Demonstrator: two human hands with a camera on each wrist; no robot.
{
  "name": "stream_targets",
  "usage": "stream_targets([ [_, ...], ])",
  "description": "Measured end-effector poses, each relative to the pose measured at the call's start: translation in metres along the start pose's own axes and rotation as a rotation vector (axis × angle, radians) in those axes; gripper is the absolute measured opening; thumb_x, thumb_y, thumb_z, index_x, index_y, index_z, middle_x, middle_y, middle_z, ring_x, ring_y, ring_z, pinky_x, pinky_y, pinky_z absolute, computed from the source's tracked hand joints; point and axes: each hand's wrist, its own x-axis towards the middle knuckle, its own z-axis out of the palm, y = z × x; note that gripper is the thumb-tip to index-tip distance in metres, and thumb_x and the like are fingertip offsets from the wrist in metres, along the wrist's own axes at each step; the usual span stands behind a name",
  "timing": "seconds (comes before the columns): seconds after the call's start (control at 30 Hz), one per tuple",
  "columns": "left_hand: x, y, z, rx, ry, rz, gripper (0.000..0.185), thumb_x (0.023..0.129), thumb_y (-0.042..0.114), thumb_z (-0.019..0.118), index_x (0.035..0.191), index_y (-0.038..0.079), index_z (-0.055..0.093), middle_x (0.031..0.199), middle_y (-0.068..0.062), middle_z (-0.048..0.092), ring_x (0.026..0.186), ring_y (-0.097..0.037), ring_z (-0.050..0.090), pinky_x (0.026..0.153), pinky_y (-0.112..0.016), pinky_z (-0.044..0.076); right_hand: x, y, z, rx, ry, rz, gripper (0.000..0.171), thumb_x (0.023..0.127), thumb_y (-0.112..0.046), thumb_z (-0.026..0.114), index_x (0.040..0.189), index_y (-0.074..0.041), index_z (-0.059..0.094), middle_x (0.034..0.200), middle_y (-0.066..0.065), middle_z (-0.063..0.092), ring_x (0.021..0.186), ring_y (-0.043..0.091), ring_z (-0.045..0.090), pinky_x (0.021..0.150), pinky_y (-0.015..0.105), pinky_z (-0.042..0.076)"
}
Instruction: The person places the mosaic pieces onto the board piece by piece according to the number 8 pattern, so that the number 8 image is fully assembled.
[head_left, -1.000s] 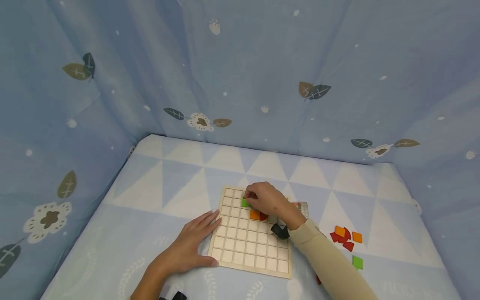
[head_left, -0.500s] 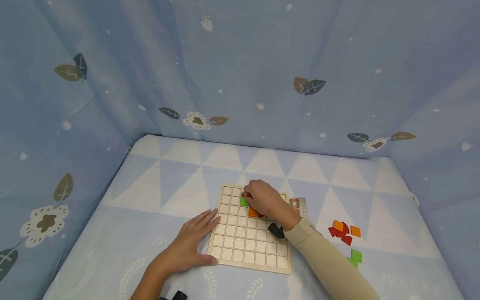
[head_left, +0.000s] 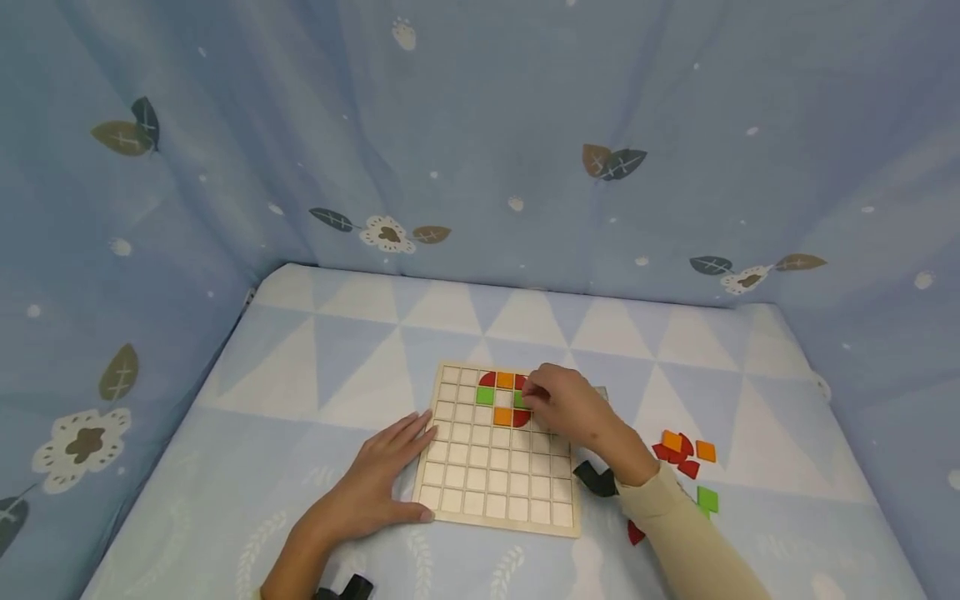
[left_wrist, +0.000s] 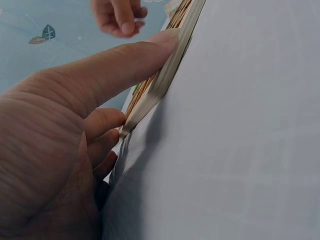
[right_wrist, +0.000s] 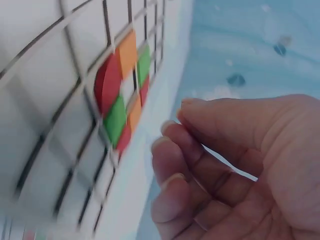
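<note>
My left hand (head_left: 375, 479) rests along the left side of a pale wooden grid board (head_left: 487, 504); in the left wrist view its thumb lies on the board's edge. Above the upper right part of the grid is my right hand (head_left: 566, 404), its fingers loosely bent. The right wrist view shows nothing between those fingers (right_wrist: 170, 185) and a gap between them and the board. Around a bare cell sit an orange square (head_left: 506, 380), a green square (head_left: 485, 396), another green square (head_left: 518, 399), another orange square (head_left: 502, 416) and red quarter-round tiles (head_left: 521, 418).
Right of the board lies a loose group of red and orange tiles (head_left: 672, 442), with green tiles (head_left: 707, 498) nearer me. A red tile (head_left: 635, 532) lies beside the right sleeve. A printed card (head_left: 602, 391) is mostly hidden behind the right hand.
My right hand has moved right from the green tile on the left, uncovering the tiles beneath it. The left hand stays at the board's edge.
</note>
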Motion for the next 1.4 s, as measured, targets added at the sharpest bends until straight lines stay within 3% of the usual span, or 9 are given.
stream_targets([
  [0.33, 0.004, 0.006, 0.001, 0.015, 0.046, 0.045, 0.108, 0.073, 0.041, 0.094, 0.162, 0.01, 0.04, 0.173, -0.003, 0.024, 0.158, -0.032, 0.019, 0.116, -0.064, 0.018, -0.077, 0.043, -0.053, 0.031, 0.078, 0.14, 0.013, 0.102, -0.007, 0.066, 0.111, -0.005, 0.075, 0.103, 0.002, 0.072, 0.083, 0.012, 0.06, 0.069, 0.033, 0.052],
  [0.67, 0.006, 0.005, 0.006, 0.021, 0.041, 0.05, 0.111, 0.073, 0.045, 0.093, 0.163, 0.011, 0.039, 0.173, -0.004, 0.024, 0.157, -0.034, 0.02, 0.114, -0.065, 0.016, -0.15, 0.072, -0.081, 0.067, 0.055, 0.336, 0.018, 0.104, -0.007, 0.063, 0.119, -0.007, 0.073, 0.106, 0.002, 0.074, 0.086, 0.02, 0.065, 0.07, 0.031, 0.054],
  [0.9, 0.009, 0.002, 0.009, 0.039, 0.047, 0.059, 0.111, 0.073, 0.05, 0.092, 0.162, 0.011, 0.04, 0.172, -0.003, 0.025, 0.156, -0.034, 0.02, 0.112, -0.065, 0.018, -0.18, 0.078, -0.071, 0.086, 0.005, 0.393, 0.017, 0.098, -0.011, 0.074, 0.114, -0.007, 0.073, 0.098, -0.004, 0.069, 0.087, 0.015, 0.061, 0.073, 0.03, 0.053],
  [1.07, 0.003, 0.002, 0.005, 0.035, 0.049, 0.027, 0.11, 0.074, 0.053, 0.09, 0.163, 0.011, 0.039, 0.173, -0.003, 0.024, 0.156, -0.035, 0.018, 0.113, -0.066, 0.017, -0.178, 0.068, -0.044, 0.132, -0.06, 0.413, 0.02, 0.091, -0.021, 0.083, 0.105, -0.011, 0.072, 0.087, -0.009, 0.062, 0.082, 0.012, 0.057, 0.074, 0.028, 0.052],
  [1.2, 0.0, 0.003, 0.004, 0.03, 0.063, 0.034, 0.109, 0.074, 0.052, 0.09, 0.162, 0.011, 0.04, 0.172, -0.004, 0.025, 0.156, -0.035, 0.019, 0.112, -0.066, 0.018, -0.176, 0.052, -0.027, 0.108, -0.101, 0.466, 0.025, 0.086, -0.025, 0.087, 0.097, -0.015, 0.067, 0.083, -0.007, 0.057, 0.078, 0.013, 0.053, 0.07, 0.028, 0.048],
  [1.4, 0.005, 0.006, 0.005, 0.022, 0.05, 0.062, 0.108, 0.076, 0.052, 0.09, 0.162, 0.01, 0.039, 0.172, -0.005, 0.026, 0.157, -0.034, 0.02, 0.114, -0.065, 0.017, -0.179, 0.032, -0.015, 0.087, -0.128, 0.593, 0.025, 0.083, -0.019, 0.089, 0.09, -0.016, 0.065, 0.076, -0.004, 0.054, 0.073, 0.014, 0.051, 0.064, 0.028, 0.045],
])
